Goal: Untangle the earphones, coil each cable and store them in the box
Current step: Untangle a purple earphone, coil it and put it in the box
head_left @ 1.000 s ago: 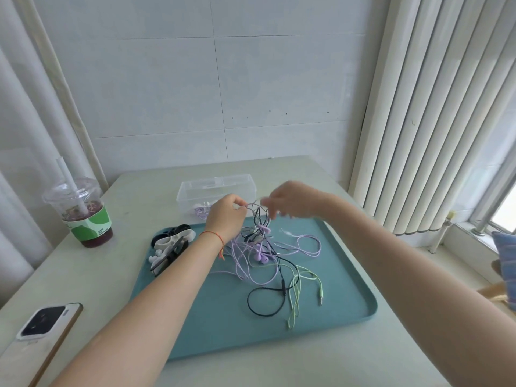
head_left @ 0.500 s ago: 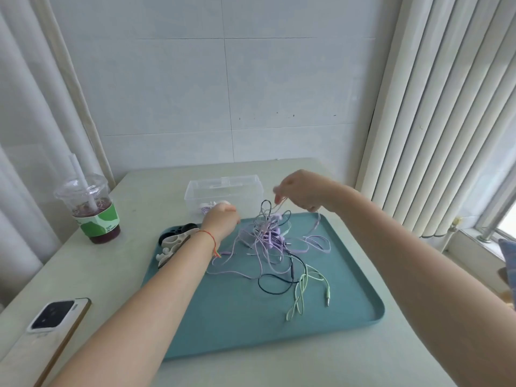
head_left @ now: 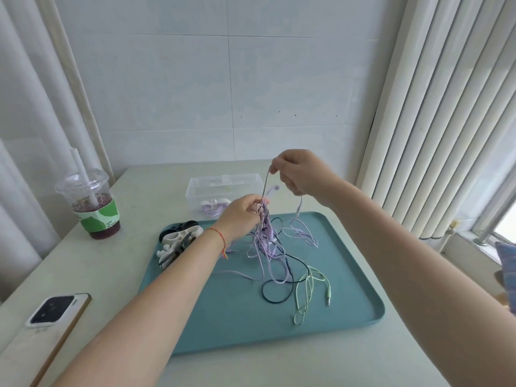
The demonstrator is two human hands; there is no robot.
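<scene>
— How far along?
— Early. One coiled pair is lying in the box (head_left: 224, 188). The left hand (head_left: 240, 215) is pinching the tangle (head_left: 269, 247) above the tray (head_left: 354, 289); the right hand (head_left: 300, 173) is gripping a lilac cable, lifting. Black and green cables are waiting.

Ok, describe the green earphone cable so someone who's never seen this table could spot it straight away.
Start at the teal tray in the middle of the table. At its near right part, loose cables spill out from the lifted tangle. The green earphone cable is the pale mint one nearest the person, beside the black loop; the rest are lilac.
</scene>
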